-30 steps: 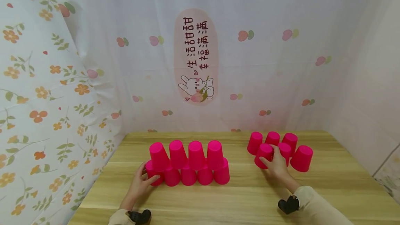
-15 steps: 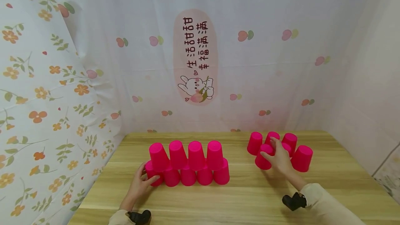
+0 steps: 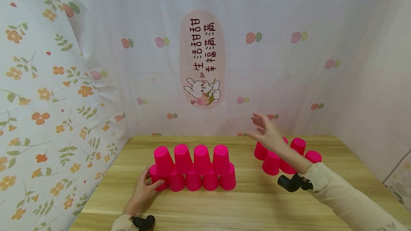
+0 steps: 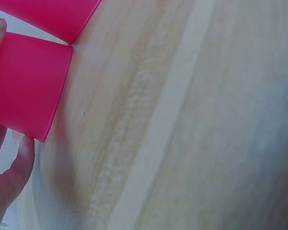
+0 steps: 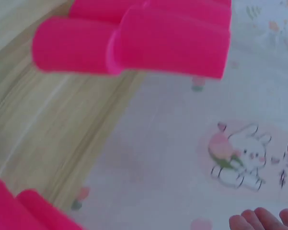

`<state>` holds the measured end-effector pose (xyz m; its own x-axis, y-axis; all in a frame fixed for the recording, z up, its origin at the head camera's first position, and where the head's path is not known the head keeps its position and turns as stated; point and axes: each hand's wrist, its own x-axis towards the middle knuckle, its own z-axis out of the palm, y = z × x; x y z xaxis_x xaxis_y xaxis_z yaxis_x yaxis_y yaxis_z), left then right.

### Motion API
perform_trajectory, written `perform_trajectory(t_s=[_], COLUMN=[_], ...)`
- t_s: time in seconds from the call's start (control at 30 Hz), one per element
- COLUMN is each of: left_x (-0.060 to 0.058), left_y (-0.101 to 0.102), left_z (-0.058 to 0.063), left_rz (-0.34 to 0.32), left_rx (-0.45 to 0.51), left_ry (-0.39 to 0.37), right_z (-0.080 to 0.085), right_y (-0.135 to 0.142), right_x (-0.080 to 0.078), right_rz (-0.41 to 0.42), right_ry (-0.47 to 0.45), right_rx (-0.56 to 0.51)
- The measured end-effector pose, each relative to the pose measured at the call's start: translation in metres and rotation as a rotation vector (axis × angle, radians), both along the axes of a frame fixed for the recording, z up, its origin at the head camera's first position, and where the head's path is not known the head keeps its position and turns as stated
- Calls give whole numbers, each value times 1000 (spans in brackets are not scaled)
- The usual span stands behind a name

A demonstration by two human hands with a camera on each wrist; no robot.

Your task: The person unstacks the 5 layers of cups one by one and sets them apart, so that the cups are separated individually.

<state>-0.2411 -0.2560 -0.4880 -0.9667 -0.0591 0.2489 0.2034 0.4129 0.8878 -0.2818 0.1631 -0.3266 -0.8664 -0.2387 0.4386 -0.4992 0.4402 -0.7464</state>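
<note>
Several upside-down pink cups stand in a bottom row, with more cups (image 3: 201,159) as an upper row bridging them, left of the table's middle. My left hand (image 3: 143,188) holds the leftmost bottom cup (image 3: 155,177), thumb on its front and fingers round its left side; the left wrist view shows that cup (image 4: 28,86) between thumb and fingers. My right hand (image 3: 269,134) is raised over the right-hand cup group, fingers spread and nothing in them. Below it several upside-down cups (image 3: 271,163) stand close together, partly hidden by the forearm. In the right wrist view its fingertips (image 5: 261,219) show at the lower right.
A wooden table (image 3: 205,209) carries both cup groups, with a gap between them. Behind it hangs a white printed curtain (image 3: 154,92), and a flowered cloth (image 3: 51,145) covers the left side. Each wrist wears a black camera mount (image 3: 290,183).
My right hand has let go of a front cup in the right-hand group, then risen up and back above the cups. My left hand has stayed on its cup.
</note>
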Motion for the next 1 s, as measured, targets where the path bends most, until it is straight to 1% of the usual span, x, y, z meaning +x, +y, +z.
perform_trajectory(t_s=[0.07, 0.13, 0.2, 0.33, 0.47, 0.63, 0.83, 1.0], left_x=[0, 0, -1, -1, -2, -2, -2, 0], left_y=[0, 0, 0, -1, -1, -1, 0, 1], left_z=[0, 0, 0, 0, -1, -4, -2, 0], left_rz=[-3, -2, -3, -5, -3, -5, -9, -12], left_rx=[4, 4, 8, 15, 17, 15, 15, 18], left_ry=[-6, -7, -9, -9, -5, 2, -6, 3], right_z=[3, 1, -6, -27, -47, -62, -69, -69], right_y=[-12, -25, -35, -53, -64, -70, -73, -71], right_x=[1, 4, 6, 9, 10, 12, 12, 10], right_rz=[68, 130, 187, 246, 264, 262, 249, 238], right_ry=[-41, -78, -114, -189, -255, -288, -277, -287], right_rx=[-31, -44, -45, 5, 15, -31, -50, -42])
